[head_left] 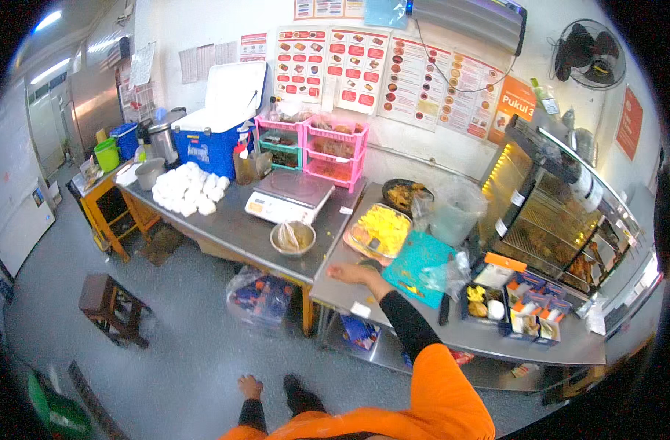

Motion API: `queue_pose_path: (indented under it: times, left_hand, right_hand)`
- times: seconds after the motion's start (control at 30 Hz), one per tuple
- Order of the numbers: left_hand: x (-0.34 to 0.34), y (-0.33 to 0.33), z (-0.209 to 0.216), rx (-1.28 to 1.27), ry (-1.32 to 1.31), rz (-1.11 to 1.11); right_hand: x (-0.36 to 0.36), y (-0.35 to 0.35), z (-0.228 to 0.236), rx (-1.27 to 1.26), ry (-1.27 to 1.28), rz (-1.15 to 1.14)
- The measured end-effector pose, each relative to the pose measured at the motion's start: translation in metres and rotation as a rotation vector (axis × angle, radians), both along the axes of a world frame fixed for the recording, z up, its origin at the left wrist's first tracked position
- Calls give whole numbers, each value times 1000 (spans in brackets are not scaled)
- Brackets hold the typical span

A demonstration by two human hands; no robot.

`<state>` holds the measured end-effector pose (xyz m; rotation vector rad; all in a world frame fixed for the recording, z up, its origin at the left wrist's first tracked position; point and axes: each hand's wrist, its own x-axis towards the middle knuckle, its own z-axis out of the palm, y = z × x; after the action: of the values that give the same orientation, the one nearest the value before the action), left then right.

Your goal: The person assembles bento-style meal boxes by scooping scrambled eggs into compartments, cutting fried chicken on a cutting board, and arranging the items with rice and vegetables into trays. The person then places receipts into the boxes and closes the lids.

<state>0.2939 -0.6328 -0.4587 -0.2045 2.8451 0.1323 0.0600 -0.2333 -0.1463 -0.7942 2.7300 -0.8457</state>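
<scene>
My right hand reaches over the steel table beside a tray of yellow food. Its fingers point left, loosely apart, and I see nothing in them. My left hand hangs low over the floor, fingers spread and holding nothing. Right of the tray lies a turquoise cutting board with food scraps and a crumpled clear bag on it. A metal bowl with a plastic bag inside stands on the dark table to the left, in front of a white weighing scale.
Open food boxes stand near a lit glass display case at right. White wrapped bundles, a blue cooler and pink basket racks occupy the left table. A brown stool stands on the floor.
</scene>
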Motion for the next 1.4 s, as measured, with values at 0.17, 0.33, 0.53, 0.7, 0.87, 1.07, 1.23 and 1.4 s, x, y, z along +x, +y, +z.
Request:
queue_pose_path:
  times: [0.17,0.33,0.53,0.7,0.87,1.07,1.23,1.4]
  left_hand:
    - [-252,5,86,279,676,435]
    - [-458,29,147,401,666,619]
    - [-526,54,155,315,505,964]
    - [-527,58,195,263,462,1024]
    - [-528,56,216,199,431,961]
    - [-529,57,188,110,504,922]
    - [-527,54,174,64,521,904]
    - [-524,52,146,41,541,889]
  right_hand:
    - [-193,-18,70,255,230,2]
    - [-389,-8,117,259,391,-335]
    - [-572,38,133,30,869,-828]
    - [-656,67,118,55,835,-755]
    - [-699,78,113,148,708,-928]
    - [-744,117,100,-236,525,-1136]
    - [-748,124,102,-739,533,-1138]
    - [-695,90,147,-1486,742,-1000]
